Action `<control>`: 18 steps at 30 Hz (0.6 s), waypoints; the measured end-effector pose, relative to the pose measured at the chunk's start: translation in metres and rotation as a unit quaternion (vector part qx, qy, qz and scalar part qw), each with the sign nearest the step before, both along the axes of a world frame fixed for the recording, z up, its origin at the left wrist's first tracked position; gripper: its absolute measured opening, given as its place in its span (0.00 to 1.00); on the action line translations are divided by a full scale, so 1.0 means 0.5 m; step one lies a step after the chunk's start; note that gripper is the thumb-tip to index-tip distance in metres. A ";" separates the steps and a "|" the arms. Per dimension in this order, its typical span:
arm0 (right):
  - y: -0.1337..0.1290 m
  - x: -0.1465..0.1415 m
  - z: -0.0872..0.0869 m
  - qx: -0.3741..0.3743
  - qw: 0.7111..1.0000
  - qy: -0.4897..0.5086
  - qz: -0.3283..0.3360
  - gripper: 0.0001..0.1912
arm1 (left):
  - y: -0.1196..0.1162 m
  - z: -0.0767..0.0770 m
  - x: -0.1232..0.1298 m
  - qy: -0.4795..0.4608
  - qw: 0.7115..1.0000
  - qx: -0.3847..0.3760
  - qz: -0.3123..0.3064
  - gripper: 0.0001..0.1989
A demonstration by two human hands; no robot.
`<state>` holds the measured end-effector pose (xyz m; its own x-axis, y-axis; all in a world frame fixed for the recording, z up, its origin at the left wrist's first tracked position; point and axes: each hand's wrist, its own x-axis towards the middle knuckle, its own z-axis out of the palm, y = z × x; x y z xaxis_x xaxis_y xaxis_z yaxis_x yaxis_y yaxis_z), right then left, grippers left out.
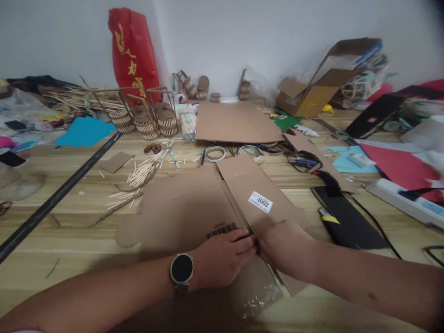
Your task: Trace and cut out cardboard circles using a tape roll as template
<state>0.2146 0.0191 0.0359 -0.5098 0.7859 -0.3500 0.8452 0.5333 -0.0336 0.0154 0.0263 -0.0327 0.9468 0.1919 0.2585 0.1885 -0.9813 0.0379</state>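
A flattened cardboard box (180, 208) lies on the wooden table in front of me, printed with a barcode. Its long flap (239, 175) bears a white label (261, 202) reading 4002. Clear tape (263, 296) shows along the seam and at the near edge. My left hand (222, 256), with a watch (182, 268) on the wrist, rests on the cardboard, fingers stretched towards the seam. Against its fingertips, my right hand (287, 249) is closed in a fist over the flap's edge; whatever its fingers grip is hidden.
Behind lies another cardboard sheet (239, 122), with tape rolls (215, 153) before it. Small bamboo baskets (147, 121), loose sticks (140, 175) and a dark metal ruler (58, 199) are on the left. A black phone-like slab (350, 217) and power strip (409, 203) lie right.
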 end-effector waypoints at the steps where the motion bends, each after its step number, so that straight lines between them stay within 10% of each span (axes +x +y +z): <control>1: -0.003 0.011 0.008 -0.008 1.000 0.000 -0.012 0.10 | -0.001 0.002 -0.001 0.001 1.000 -0.003 0.002 0.21; 10: 0.009 0.183 0.005 0.028 0.967 0.101 -0.231 0.19 | -0.006 0.012 -0.007 -0.002 0.999 -0.032 0.018 0.21; 18: 0.026 0.188 0.022 -0.084 0.873 0.262 -0.403 0.23 | -0.007 0.018 -0.013 0.010 0.998 -0.061 0.011 0.21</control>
